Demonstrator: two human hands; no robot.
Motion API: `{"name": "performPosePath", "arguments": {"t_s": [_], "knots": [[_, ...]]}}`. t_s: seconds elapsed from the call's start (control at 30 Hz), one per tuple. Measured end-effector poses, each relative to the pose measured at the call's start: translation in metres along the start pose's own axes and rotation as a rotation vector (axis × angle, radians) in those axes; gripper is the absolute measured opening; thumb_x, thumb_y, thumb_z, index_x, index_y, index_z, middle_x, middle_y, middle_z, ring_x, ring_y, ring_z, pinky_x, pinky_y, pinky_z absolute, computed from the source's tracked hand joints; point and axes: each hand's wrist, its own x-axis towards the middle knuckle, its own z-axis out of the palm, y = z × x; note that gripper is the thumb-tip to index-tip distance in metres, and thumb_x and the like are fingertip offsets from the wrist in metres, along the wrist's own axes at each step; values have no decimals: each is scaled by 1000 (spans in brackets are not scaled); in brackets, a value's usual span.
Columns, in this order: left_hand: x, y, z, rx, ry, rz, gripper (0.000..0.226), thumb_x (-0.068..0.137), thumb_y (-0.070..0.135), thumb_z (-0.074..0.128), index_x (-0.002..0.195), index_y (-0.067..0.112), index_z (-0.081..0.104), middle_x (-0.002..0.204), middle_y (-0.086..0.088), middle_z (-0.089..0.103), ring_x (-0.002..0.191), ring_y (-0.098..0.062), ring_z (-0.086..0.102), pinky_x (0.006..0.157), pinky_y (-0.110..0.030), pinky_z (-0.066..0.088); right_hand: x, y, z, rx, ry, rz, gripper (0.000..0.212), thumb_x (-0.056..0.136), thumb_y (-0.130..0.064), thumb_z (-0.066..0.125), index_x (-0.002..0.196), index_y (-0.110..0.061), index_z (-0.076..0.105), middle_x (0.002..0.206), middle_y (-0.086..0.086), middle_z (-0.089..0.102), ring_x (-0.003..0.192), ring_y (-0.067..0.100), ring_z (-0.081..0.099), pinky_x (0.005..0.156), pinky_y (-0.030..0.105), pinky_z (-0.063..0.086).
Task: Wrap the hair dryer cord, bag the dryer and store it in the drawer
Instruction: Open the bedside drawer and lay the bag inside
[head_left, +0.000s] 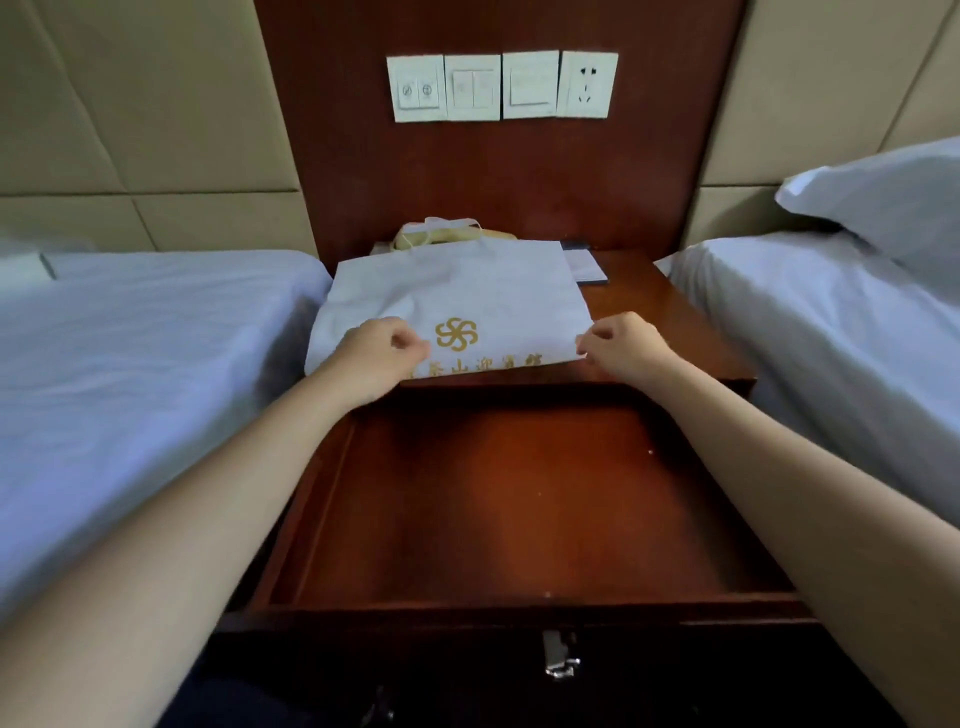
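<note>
A white cloth bag (457, 291) with a gold pinwheel logo and gold lettering lies flat on top of the wooden nightstand (670, 332). My left hand (376, 348) pinches the bag's near edge left of the logo. At the bag's near right corner my right hand (621, 343) pinches the cloth. Below both hands the drawer (519, 499) stands pulled out, its wooden bottom bare. No hair dryer or cord is visible; whether it is inside the bag I cannot tell.
A yellowish telephone (441, 235) sits behind the bag, and a dark card with a white paper (587, 266) lies at the back right. White beds (130, 364) flank the nightstand; a pillow (883, 202) lies on the right one. Wall switches and a socket (587, 85) are above.
</note>
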Motion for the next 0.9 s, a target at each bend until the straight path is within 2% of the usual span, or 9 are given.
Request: {"name": "performPosePath", "arguments": {"t_s": [0.07, 0.17, 0.27, 0.33, 0.4, 0.5, 0.63, 0.77, 0.9], "knots": [[25, -15, -4, 95, 95, -67, 44, 87, 39, 57, 124, 15, 53, 133, -10, 50, 119, -28, 50, 95, -36, 42, 27, 0, 1, -76, 90, 66, 26, 90, -32, 51, 92, -7, 59, 88, 9, 61, 80, 23, 55, 67, 28, 39], [52, -34, -8, 185, 175, -200, 69, 84, 50, 55, 137, 9, 36, 143, -16, 39, 130, -35, 39, 104, -45, 37, 65, 1, 9, -179, 101, 130, 33, 86, -48, 50, 95, -17, 52, 104, 12, 56, 97, 30, 53, 76, 35, 42], [78, -52, -10, 18, 130, -360, 96, 75, 62, 59, 144, 5, 24, 148, -16, 35, 134, -35, 36, 107, -46, 35, 90, -2, 20, -163, 30, 199, 56, 86, -53, 50, 121, -10, 42, 131, 16, 49, 110, 32, 49, 86, 39, 43], [93, -60, -11, -107, 90, -404, 111, 65, 66, 67, 144, 2, 23, 147, -16, 37, 133, -32, 39, 106, -42, 37, 102, -5, 29, -142, -8, 231, 69, 86, -53, 51, 134, -6, 33, 136, 18, 45, 118, 36, 48, 92, 41, 44], [105, -64, -10, -180, 92, -419, 112, 64, 60, 73, 145, 0, 22, 146, -16, 39, 131, -31, 42, 100, -36, 42, 113, -7, 37, -148, -11, 246, 79, 86, -55, 51, 140, -3, 25, 137, 19, 45, 121, 38, 47, 93, 42, 44], [119, -69, -6, -171, 147, -462, 109, 67, 53, 75, 145, 1, 20, 143, -12, 43, 126, -30, 47, 86, -32, 43, 129, -11, 43, -69, 19, 259, 81, 85, -55, 54, 140, -4, 23, 134, 18, 47, 116, 38, 50, 84, 38, 44], [136, -75, 1, -137, 182, -512, 91, 71, 56, 70, 137, 4, 37, 136, -14, 49, 122, -33, 51, 98, -40, 44, 143, -15, 46, 44, 64, 285, 77, 83, -49, 59, 137, -5, 26, 130, 17, 49, 114, 36, 51, 78, 34, 43], [139, -84, -1, -176, 184, -547, 67, 66, 63, 67, 106, 10, 59, 113, -11, 65, 107, -32, 60, 96, -42, 47, 153, -12, 51, 137, 91, 391, 71, 80, -48, 63, 130, -4, 37, 129, 16, 50, 114, 35, 52, 86, 36, 45], [132, -84, -4, -170, 187, -520, 74, 66, 68, 62, 112, 11, 57, 118, -11, 63, 113, -34, 57, 100, -44, 44, 152, -14, 54, 141, 51, 411, 68, 82, -46, 63, 129, 0, 45, 131, 16, 52, 116, 34, 53, 85, 33, 41]]}}
